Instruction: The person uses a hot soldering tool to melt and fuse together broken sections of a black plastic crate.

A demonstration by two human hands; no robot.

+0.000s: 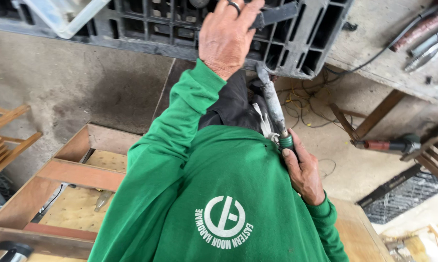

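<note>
My left hand point(226, 36), with a ring on one finger, reaches forward and hooks its fingers over a bar of a black plastic lattice pallet point(170, 29). My right hand point(304, 172) is close to my green sweatshirt and grips a long grey metal tool point(273, 104) by its green collar. The tool's far end touches the near edge of the pallet just right of my left wrist. The green sleeve and the front of my sweatshirt fill the lower middle of the view.
A wooden frame with plywood panels point(78, 174) lies at lower left, with wooden slats point(5, 140) beyond it. A workbench point(398, 73) with metal tools stands at upper right. A reddish power tool point(389, 144) and loose wires point(306, 104) are on the concrete floor.
</note>
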